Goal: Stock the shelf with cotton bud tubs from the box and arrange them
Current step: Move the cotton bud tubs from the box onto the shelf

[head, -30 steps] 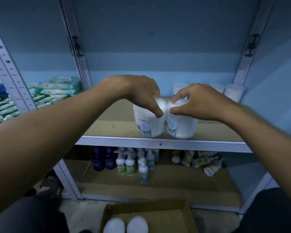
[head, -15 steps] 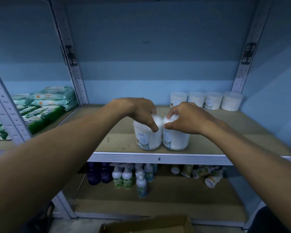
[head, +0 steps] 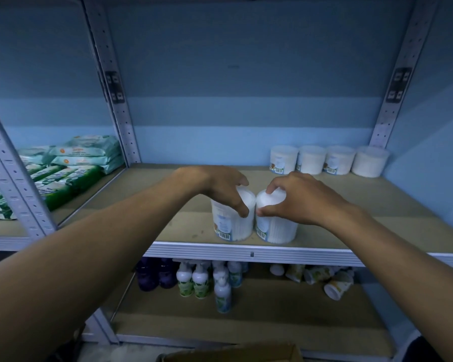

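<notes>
Left grip: left hand (head: 221, 188) curled over the lid of the left tub (head: 233, 220), thumb down its front.
Right grip: right hand (head: 302, 198) clasping the top of the right tub (head: 276, 226), fingers on the lid, thumb at the rim.
Tubs: upright, touching side by side, centre of frame, near the front edge of the shelf (head: 246, 253).
Back row: four tubs (head: 327, 160) at right of centre against the wall.
Box: cardboard box (head: 233, 354) at the bottom edge.
Left of frame: wipe packs (head: 87, 155) stacked.
Lower shelf: bottles (head: 202, 280) standing.
</notes>
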The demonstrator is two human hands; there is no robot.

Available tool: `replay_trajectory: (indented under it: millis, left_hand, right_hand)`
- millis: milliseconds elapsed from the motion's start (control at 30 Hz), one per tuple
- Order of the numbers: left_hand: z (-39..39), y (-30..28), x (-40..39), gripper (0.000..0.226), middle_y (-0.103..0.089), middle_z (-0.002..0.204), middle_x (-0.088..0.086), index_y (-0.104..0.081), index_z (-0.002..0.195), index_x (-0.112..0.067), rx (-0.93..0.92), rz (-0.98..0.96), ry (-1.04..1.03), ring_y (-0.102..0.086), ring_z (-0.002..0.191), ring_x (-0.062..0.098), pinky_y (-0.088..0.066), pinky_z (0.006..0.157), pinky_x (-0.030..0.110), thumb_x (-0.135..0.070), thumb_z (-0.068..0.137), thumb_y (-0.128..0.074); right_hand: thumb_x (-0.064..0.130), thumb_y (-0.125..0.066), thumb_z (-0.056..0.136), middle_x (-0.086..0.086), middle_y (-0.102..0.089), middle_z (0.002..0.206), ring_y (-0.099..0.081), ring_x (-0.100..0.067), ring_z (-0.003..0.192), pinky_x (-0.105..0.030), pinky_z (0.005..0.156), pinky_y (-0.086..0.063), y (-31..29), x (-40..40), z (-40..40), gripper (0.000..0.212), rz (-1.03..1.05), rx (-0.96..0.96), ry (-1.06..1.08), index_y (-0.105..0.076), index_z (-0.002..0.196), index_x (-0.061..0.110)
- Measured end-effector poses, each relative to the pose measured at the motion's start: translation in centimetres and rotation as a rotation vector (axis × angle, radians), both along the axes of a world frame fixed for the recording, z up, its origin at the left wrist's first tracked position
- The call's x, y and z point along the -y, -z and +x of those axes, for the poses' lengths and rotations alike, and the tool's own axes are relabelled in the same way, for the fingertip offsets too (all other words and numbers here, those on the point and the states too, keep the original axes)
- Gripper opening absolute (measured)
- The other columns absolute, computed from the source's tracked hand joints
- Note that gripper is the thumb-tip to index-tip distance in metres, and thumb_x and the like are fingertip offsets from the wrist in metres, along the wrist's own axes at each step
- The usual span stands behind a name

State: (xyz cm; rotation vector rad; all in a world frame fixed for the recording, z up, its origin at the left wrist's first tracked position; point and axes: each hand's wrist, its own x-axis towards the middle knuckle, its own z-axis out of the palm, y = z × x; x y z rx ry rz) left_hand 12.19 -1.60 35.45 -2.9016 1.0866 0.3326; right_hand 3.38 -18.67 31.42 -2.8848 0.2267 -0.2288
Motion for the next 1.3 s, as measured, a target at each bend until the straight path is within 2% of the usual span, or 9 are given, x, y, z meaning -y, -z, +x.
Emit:
replay_trajectory:
  millis: [167, 267, 367, 467, 567, 800, 1067, 1200, 1300]
  left_hand:
    - [-1.1, 1.1, -0.8, 0.089, -0.041, 0.153, -0.006, -0.038, 0.149, -0.028, 0.081, -0.096, 0.024, -0.041, 0.137, 0.017, -0.036, 0.106, 0.029, -0.054, 0.074, -0.077]
    - [-2.0, 2.6, -1.1, 0.079, -0.05, 0.144, -0.001, -0.047, 0.143, -0.025, 0.165, -0.175, 0.053, -0.047, 0.129, 0.018, -0.039, 0.101, 0.029, -0.044, 0.074, -0.08]
    - [-2.9, 3.9, -1.3, 0.065, -0.05, 0.143, 0.001, -0.048, 0.143, -0.024, 0.258, -0.167, 0.062, -0.047, 0.13, 0.02, -0.037, 0.101, 0.028, -0.03, 0.084, -0.074]
    - [-2.9, 4.5, -1.4, 0.058, -0.053, 0.142, 0.003, -0.05, 0.143, -0.026, 0.297, -0.153, 0.035, -0.05, 0.13, 0.024, -0.04, 0.103, 0.032, -0.021, 0.088, -0.069]
    - [-2.5, 4.6, -1.2, 0.052, -0.058, 0.135, 0.007, -0.056, 0.137, -0.026, 0.305, -0.149, 0.009, -0.056, 0.122, 0.028, -0.046, 0.097, 0.034, -0.021, 0.088, -0.07]
    - [0.0, 5.0, -0.8, 0.06, -0.056, 0.139, 0.004, -0.051, 0.143, -0.032, 0.289, -0.19, -0.026, -0.053, 0.126, 0.026, -0.041, 0.097, 0.031, -0.019, 0.088, -0.071]
    - [4.0, 5.3, 0.4, 0.058, -0.061, 0.135, 0.005, -0.058, 0.137, -0.029, 0.276, -0.219, -0.035, -0.057, 0.121, 0.028, -0.046, 0.093, 0.031, -0.019, 0.083, -0.076]
    - [6.3, 5.8, 1.0, 0.062, -0.058, 0.137, 0.007, -0.057, 0.138, -0.03, 0.251, -0.27, -0.064, -0.055, 0.123, 0.029, -0.047, 0.098, 0.035, -0.018, 0.082, -0.077]
    - [7.7, 6.0, 1.4, 0.062, -0.054, 0.139, 0.005, -0.053, 0.141, -0.032, 0.264, -0.264, -0.053, -0.047, 0.128, 0.028, -0.041, 0.102, 0.034, -0.019, 0.084, -0.075]
  right_hand:
    - [0.055, -0.081, 0.067, 0.005, -0.052, 0.131, -0.048, -0.018, 0.124, -0.035, 0.092, -0.045, 0.5, 0.1, -1.4, 0.065, -0.042, -0.001, -0.019, -0.058, 0.126, 0.041]
    - [0.034, -0.078, 0.075, 0.006, -0.052, 0.124, -0.05, -0.02, 0.12, -0.037, 0.089, -0.048, 1.4, 0.0, -2.3, 0.058, -0.064, 0.031, -0.035, -0.056, 0.128, 0.042]
    - [0.02, -0.072, 0.08, 0.006, -0.052, 0.121, -0.052, -0.022, 0.116, -0.039, 0.087, -0.05, 2.3, -0.1, -2.6, 0.056, -0.08, 0.08, -0.045, -0.054, 0.129, 0.042]
    - [0.022, -0.073, 0.082, 0.004, -0.054, 0.12, -0.053, -0.023, 0.115, -0.039, 0.086, -0.049, 2.7, -0.1, -2.4, 0.051, -0.091, 0.127, -0.049, -0.056, 0.127, 0.04]
    - [0.02, -0.074, 0.082, 0.002, -0.055, 0.119, -0.053, -0.024, 0.114, -0.037, 0.085, -0.048, 2.8, 0.0, -1.8, 0.05, -0.091, 0.137, -0.048, -0.058, 0.127, 0.037]
    - [0.016, -0.073, 0.082, 0.001, -0.056, 0.121, -0.053, -0.025, 0.116, -0.037, 0.087, -0.048, 2.9, 0.4, 0.5, 0.05, -0.09, 0.14, -0.05, -0.059, 0.127, 0.034]
    - [0.009, -0.072, 0.081, -0.006, -0.057, 0.126, -0.055, -0.03, 0.116, -0.036, 0.085, -0.048, 3.2, 1.3, 4.5, 0.049, -0.094, 0.166, -0.042, -0.062, 0.125, 0.029]
    - [0.007, -0.071, 0.08, -0.007, -0.057, 0.128, -0.057, -0.03, 0.115, -0.035, 0.086, -0.048, 3.4, 1.8, 6.6, 0.051, -0.083, 0.174, -0.038, -0.062, 0.124, 0.03]
    - [0.008, -0.07, 0.081, -0.006, -0.055, 0.127, -0.055, -0.03, 0.116, -0.036, 0.086, -0.047, 3.7, 2.4, 8.1, 0.051, -0.076, 0.164, -0.036, -0.06, 0.127, 0.029]
